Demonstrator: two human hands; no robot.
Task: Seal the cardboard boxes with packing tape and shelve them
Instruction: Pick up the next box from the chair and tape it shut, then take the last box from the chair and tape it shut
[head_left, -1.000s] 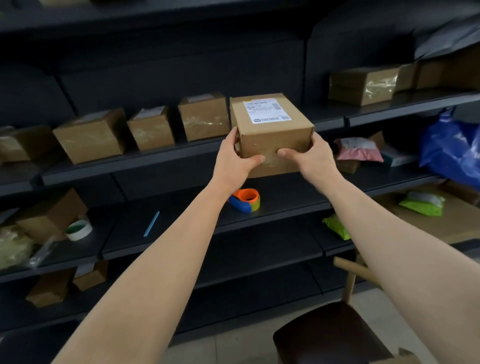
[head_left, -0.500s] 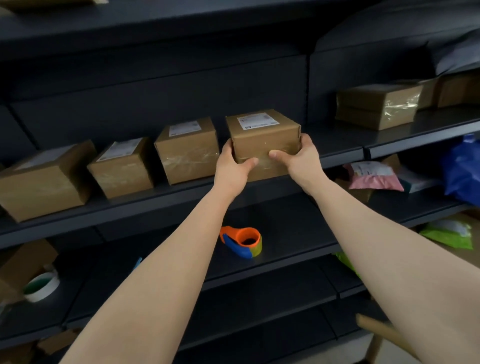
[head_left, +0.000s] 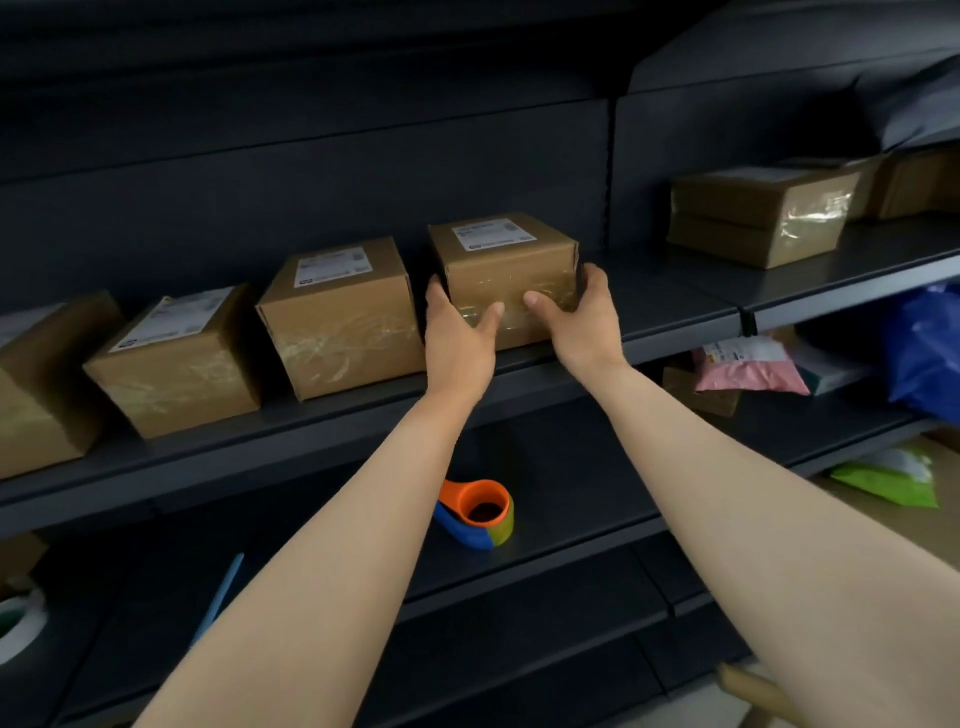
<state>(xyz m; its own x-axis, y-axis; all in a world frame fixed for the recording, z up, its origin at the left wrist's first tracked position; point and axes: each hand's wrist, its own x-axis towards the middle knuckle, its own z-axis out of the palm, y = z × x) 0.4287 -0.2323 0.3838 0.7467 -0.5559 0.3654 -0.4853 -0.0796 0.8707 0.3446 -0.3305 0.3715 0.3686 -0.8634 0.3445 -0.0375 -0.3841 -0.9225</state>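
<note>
Head view: the left grip (head_left: 457, 338) and right grip (head_left: 584, 322) clasp the sealed cardboard box (head_left: 506, 260) from either side, thumbs laid across its taped front face and fingers curled round its side edges. The box sits upright on the dark shelf (head_left: 675, 340), white label on top, just right of a row of taped boxes (head_left: 337, 322). An orange-and-blue tape dispenser (head_left: 475, 514) lies on the shelf below, between the forearms.
</note>
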